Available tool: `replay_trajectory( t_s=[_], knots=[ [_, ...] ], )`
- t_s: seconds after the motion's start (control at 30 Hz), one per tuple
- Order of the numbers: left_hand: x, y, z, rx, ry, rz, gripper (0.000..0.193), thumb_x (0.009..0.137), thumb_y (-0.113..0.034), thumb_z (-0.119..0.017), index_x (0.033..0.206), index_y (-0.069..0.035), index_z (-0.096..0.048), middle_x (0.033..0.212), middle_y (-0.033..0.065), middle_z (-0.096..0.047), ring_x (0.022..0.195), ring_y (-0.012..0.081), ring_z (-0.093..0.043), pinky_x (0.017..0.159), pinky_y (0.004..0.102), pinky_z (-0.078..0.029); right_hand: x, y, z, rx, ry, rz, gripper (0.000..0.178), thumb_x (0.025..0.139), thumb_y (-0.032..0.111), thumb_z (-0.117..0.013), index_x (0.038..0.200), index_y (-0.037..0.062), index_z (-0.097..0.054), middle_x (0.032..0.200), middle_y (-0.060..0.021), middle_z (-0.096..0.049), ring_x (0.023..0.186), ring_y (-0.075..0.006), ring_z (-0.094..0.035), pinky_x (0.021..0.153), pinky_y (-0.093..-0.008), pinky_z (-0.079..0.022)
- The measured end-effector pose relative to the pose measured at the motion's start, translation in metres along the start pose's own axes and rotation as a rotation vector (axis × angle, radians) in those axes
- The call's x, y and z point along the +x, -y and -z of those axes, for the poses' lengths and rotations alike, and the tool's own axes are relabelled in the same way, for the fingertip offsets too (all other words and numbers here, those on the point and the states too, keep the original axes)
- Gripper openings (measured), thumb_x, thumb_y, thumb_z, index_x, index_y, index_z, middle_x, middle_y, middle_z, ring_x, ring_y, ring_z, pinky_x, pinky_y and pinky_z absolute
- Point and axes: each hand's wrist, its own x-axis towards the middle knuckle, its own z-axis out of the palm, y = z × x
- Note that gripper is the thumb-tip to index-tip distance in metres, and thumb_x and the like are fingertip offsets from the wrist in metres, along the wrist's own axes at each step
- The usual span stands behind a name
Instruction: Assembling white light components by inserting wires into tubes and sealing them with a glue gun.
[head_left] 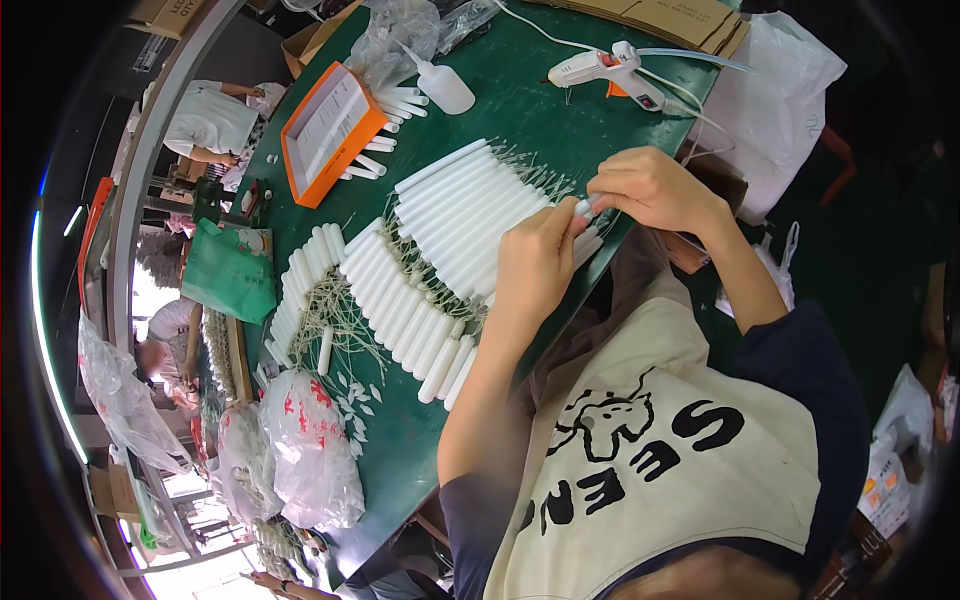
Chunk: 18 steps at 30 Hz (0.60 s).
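Observation:
Near the table's right edge my two hands meet in front of me. My left hand (538, 258) is closed around a small white piece (584, 207) that looks like the end of a white tube; the fingers hide most of it. My right hand (650, 187) pinches at that same end, and what lies between its fingertips is too small to name. Beside my left hand is a row of long white tubes (460, 215) with thin pale wires (530, 168) at their far ends. A second row of white tubes (395, 295) lies to its left, its wires bunched between the rows.
A third group of tubes (300, 280) and small white pointed pieces (358, 405) lie farther left, by a filled plastic bag (312, 450). Beyond are an orange box (325, 130), a squeeze bottle (445, 88) and a corded glue gun (610, 68). Other people (210, 120) work at the left.

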Motion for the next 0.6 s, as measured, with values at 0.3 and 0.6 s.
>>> replay_trajectory(
  t_s=[0.3,0.6],
  knots=[
    [-0.005,0.006,-0.003,0.037,0.013,0.007,0.010,0.085,-0.010,-0.058,0.093,-0.003,-0.059,0.069,0.0154,-0.058,0.062,0.0352,-0.057,0.054,0.0425,-0.042,0.004,-0.001,-0.003,0.302,0.234,-0.247,0.012,0.081,0.010,-0.062,0.078,-0.0016,-0.061,0.073,-0.0143,-0.061,0.063,-0.0305,-0.056,0.055,-0.0371,-0.043],
    [-0.005,0.005,0.000,-0.007,-0.021,0.049,0.016,0.086,-0.008,-0.057,0.098,0.000,-0.061,0.076,0.0170,-0.062,0.068,0.0356,-0.060,0.058,0.0419,-0.046,0.007,-0.003,-0.006,0.138,-0.014,-0.001,0.011,0.077,0.009,-0.065,0.081,0.0006,-0.060,0.067,-0.0103,-0.054,0.062,-0.0283,-0.055,0.053,-0.0357,-0.042]
  ],
)
